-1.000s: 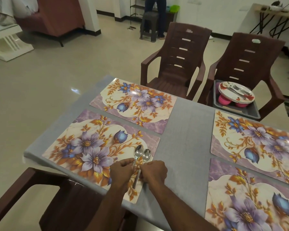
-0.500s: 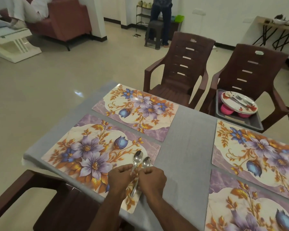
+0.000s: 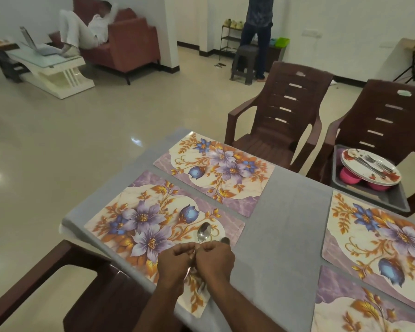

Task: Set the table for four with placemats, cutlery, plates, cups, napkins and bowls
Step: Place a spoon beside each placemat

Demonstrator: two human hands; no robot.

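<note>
Hands, left (image 3: 176, 259) and right (image 3: 215, 259), each grip 1 of 2 spoons (image 3: 204, 232) on 1 of 4 placemats (image 3: 139, 219).

Both hands have been drawn together over the spoon handles: the left hand (image 3: 175, 258) and right hand (image 3: 215, 257) are now touching. The right spoon (image 3: 225, 240) is now mostly covered, while the left spoon (image 3: 204, 232) bowl is still exposed.

We see dim, even indoor light; ceiling lamps glare on the glossy floor (image 3: 136, 141); wide-angle distortion bends the edges; distant areas look soft.
</note>
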